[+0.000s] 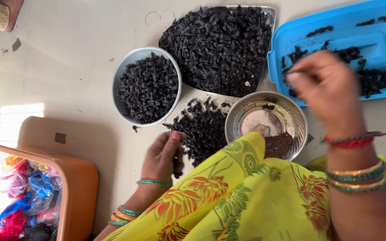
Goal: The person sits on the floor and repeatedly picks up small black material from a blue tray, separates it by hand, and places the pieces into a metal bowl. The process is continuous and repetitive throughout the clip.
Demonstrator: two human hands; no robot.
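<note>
My left hand (162,156) rests on the floor at the near edge of a loose pile of dark dried pods (202,129), fingers curled on a few of them. My right hand (329,91) is raised and blurred over the blue plastic tray (336,24), fingertips pinched together near dark pods lying in it; whether it holds one is unclear. A small steel bowl (269,100) between the hands holds some fine dark seeds (279,145). A yellow patterned cloth (246,196) covers my lap.
A round grey bowl (128,62) full of dark pods sits at centre left. A steel tray (269,13) heaped with more pods lies behind it. An orange box (81,178) with coloured scraps stands at lower left. Another person's foot (12,11) shows at top left.
</note>
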